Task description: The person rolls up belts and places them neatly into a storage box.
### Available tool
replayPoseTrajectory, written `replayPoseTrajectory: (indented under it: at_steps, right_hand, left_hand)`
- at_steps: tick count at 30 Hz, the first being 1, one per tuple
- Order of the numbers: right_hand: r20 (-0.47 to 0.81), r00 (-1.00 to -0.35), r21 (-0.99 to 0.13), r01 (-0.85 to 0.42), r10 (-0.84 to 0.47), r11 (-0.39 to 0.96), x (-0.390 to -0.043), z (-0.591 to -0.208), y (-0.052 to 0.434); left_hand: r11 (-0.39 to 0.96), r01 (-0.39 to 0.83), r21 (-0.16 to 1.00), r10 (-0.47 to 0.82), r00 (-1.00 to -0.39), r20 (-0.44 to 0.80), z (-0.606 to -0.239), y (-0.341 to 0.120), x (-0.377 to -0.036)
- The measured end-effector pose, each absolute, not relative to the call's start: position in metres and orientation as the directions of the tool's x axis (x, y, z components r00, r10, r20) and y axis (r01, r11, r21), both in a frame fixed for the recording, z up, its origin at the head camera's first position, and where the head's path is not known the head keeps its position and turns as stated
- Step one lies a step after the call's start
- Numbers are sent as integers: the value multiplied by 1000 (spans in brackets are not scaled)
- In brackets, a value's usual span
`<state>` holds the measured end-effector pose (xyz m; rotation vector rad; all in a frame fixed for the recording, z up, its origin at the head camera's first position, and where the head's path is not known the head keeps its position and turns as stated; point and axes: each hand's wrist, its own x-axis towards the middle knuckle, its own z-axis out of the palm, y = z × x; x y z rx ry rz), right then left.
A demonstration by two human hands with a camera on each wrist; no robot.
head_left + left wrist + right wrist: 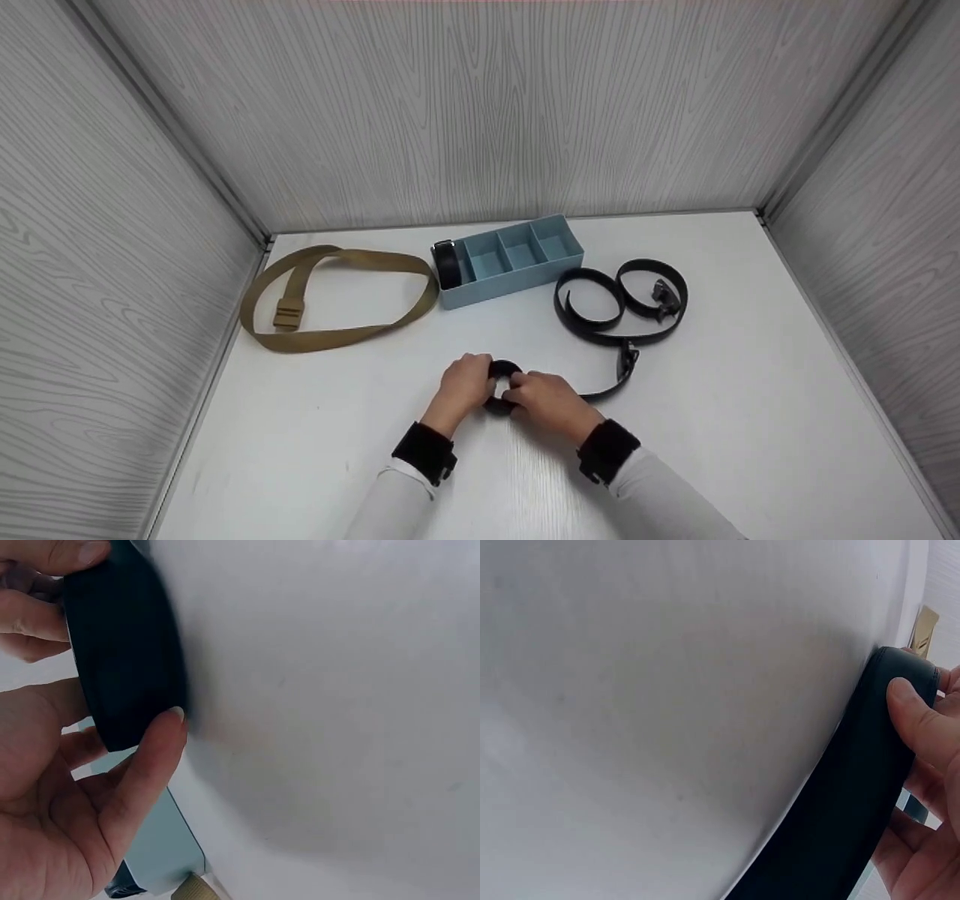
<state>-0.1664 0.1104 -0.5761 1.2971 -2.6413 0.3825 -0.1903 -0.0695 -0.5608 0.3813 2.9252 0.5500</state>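
Near the table's front middle both hands hold a black belt rolled into a coil [501, 387]. My left hand [466, 384] curls round the coil's left side; in the left wrist view its thumb and fingers pinch the coil [124, 652]. My right hand [546, 399] grips the right side, its thumb pressed on the strap [855, 802]. The belt's loose tail [619, 375] runs right from the coil, past a buckle piece, toward a looped black belt [622, 300].
A light blue divided tray [517, 259] stands at the back middle, with a rolled black belt [447, 262] in its left compartment. A tan webbing belt [337, 296] lies looped at the back left. Grey wood-grain walls enclose the white table [750, 420] on three sides.
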Motion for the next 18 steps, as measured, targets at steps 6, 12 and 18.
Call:
replayPoseTrajectory:
  at_steps: [6, 12, 18]
  right_hand:
    - [267, -609, -162, -793, -747, 588, -167, -579, 110]
    - [195, -585, -228, -808, -787, 544, -169, -575, 121]
    - [197, -571, -239, -816, -797, 526, -169, -574, 127]
  left_hand:
    - [908, 165, 384, 222, -969, -108, -558, -66, -190]
    - [926, 194, 324, 251, -957, -144, -557, -67, -193]
    - [911, 302, 281, 355, -921, -160, -554, -72, -196]
